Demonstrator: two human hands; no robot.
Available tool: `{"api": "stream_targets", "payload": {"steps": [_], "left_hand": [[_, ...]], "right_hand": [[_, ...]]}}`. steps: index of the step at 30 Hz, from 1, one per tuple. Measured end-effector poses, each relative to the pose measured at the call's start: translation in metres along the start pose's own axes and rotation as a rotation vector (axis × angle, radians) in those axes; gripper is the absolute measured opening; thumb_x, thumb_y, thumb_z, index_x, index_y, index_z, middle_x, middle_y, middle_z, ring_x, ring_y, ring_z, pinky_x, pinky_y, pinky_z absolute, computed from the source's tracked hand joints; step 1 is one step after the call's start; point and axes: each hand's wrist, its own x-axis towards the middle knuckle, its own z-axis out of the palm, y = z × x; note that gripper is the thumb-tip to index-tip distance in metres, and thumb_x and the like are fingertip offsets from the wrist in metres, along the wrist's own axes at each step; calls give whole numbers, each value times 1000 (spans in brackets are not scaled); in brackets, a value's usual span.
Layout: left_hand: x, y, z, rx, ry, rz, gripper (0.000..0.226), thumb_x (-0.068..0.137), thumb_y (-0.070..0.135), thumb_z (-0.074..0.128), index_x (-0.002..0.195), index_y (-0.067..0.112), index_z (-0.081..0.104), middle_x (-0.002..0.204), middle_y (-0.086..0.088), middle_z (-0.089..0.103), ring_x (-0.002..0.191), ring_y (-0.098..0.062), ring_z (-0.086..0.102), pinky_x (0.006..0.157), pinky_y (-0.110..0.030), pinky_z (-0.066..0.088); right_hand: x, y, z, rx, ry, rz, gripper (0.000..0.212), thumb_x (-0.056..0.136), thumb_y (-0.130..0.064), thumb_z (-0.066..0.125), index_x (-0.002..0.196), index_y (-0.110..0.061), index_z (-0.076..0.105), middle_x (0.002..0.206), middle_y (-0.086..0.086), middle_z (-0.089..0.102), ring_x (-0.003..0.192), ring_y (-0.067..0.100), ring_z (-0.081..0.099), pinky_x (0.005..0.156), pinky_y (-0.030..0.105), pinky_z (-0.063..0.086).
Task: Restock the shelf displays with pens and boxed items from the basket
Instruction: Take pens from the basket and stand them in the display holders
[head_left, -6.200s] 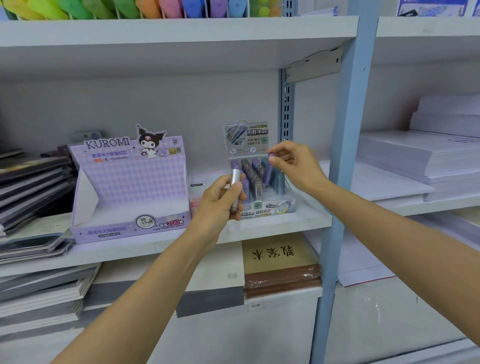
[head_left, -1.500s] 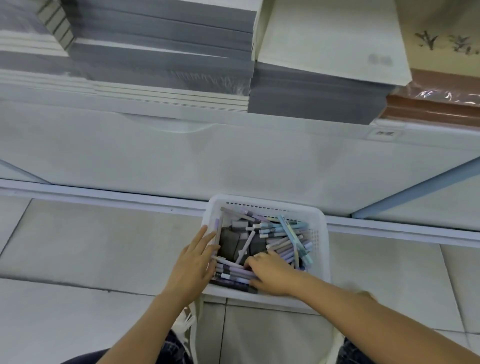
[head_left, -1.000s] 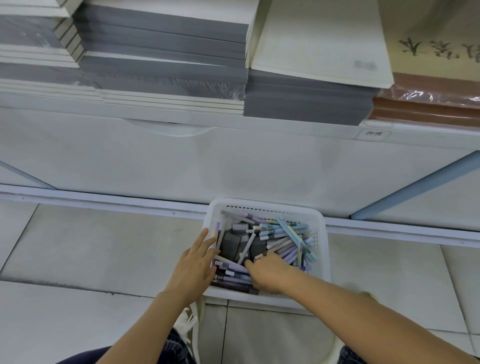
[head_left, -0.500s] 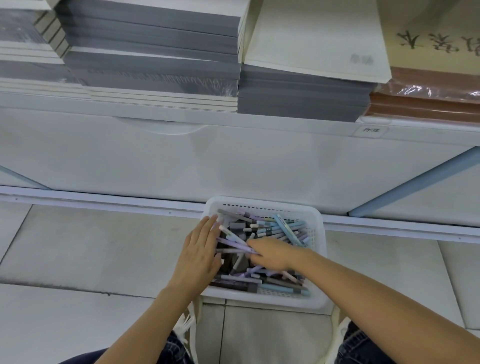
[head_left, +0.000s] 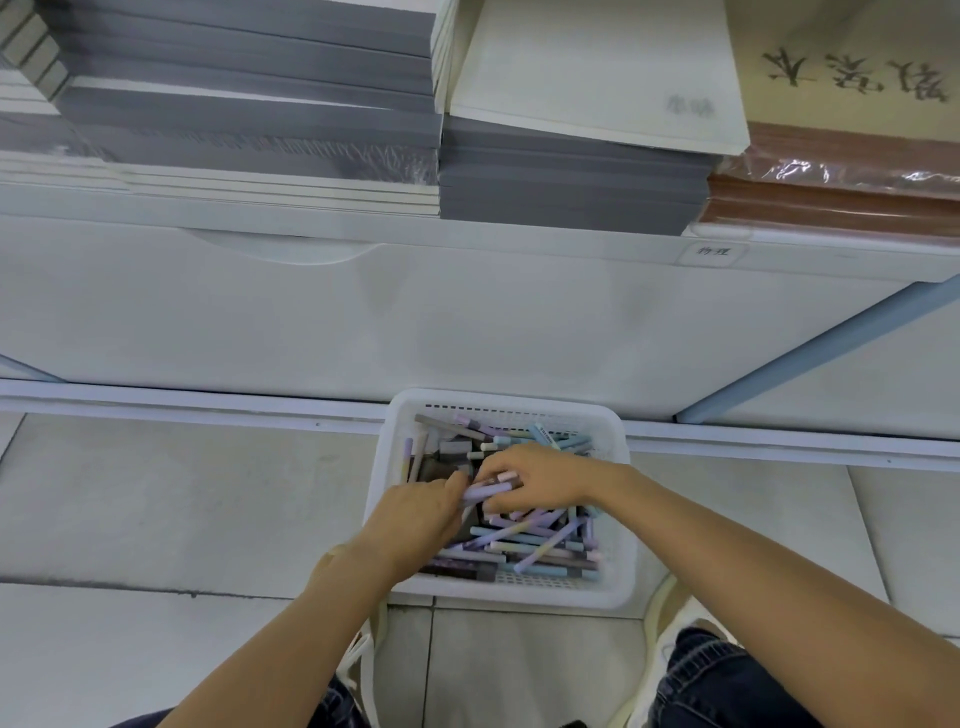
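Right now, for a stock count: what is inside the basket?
Loose pastel pens and some dark boxes fill the basket. The left hand and right hand cover the middle, hiding what lies under them.

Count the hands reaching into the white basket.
2. The left hand is at the near-left of the white basket; the right hand is over its middle, gripping a lilac pen.

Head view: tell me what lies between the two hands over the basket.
Lilac pens bridge the gap: the right hand grips them, and their ends reach the fingertips of the left hand, over the white basket. The head view shows this.
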Motion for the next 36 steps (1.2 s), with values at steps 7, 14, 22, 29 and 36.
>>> {"api": "stream_targets", "payload": {"steps": [7,14,22,29,36], "left_hand": [[2,9,1,-708,-20,-161,21,100,31,49,87,14,50,65,2,54,55,-12,50,55,-19,40],[6,28,5,-1309,-159,-211,11,101,16,49,97,5,48,61,0,57,48,-16,53,49,-24,47],[11,9,23,-1100,-24,-417,29,97,27,56,73,16,45,52,9,40,45,-5,37,48,-20,35],[9,6,28,-992,-15,-426,28,97,31,55,76,13,47,58,2,42,50,-10,38,54,-24,36],[7,-11,19,-1123,52,-509,26,96,27,56,76,13,46,56,2,40,51,-16,37,48,-28,33]], "right_hand": [[0,7,13,435,328,96,28,102,-32,45,79,-20,56,61,-7,52,45,-2,44,52,18,37],[-8,8,15,633,303,155,33,105,-28,32,102,-5,55,75,8,53,50,8,42,49,20,36],[-45,61,29,-208,237,232,12,88,-18,55,91,-26,47,90,-4,57,80,16,55,60,21,38],[-45,72,42,-471,240,65,14,89,-24,60,98,-17,66,106,-1,62,103,15,54,89,30,45],[-44,50,27,-207,300,18,2,86,-29,52,85,-28,53,77,-9,56,64,7,48,59,23,38]]}}
